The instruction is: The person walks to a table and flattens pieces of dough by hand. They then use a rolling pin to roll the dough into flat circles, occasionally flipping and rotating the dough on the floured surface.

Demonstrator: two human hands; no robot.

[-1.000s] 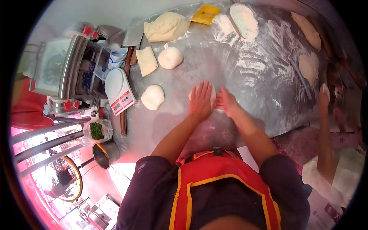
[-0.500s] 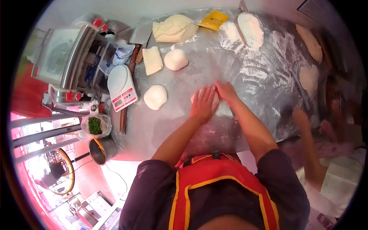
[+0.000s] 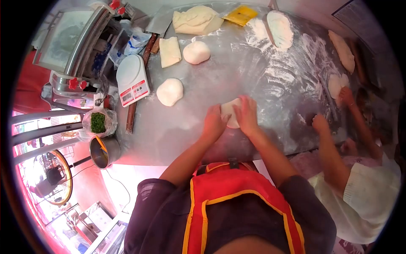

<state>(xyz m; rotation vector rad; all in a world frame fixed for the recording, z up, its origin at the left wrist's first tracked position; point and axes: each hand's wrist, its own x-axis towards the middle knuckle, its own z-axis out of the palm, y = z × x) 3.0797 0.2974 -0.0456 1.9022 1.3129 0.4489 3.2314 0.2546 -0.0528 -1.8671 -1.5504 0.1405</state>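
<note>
A flattened round of dough lies on the metal table, between my two hands. My left hand cups its left edge, fingers bent against the dough. At its right side, my right hand grips it with curled fingers, the thumb pressing on top. Two more rounded lumps rest further up: a white dough ball to the left and another dough ball beyond it. Near these lies a folded dough slab. The underside of the dough in my hands is hidden.
A kitchen scale, rolling pin and dough-rolling machine stand left. At the back are a large dough piece, yellow packet and flour container. A co-worker's hand touches dough at right.
My hands have gone from lying flat over the dough to gripping its two sides. The co-worker's hand has reached the dough at the right. The camera view has shifted slightly.
</note>
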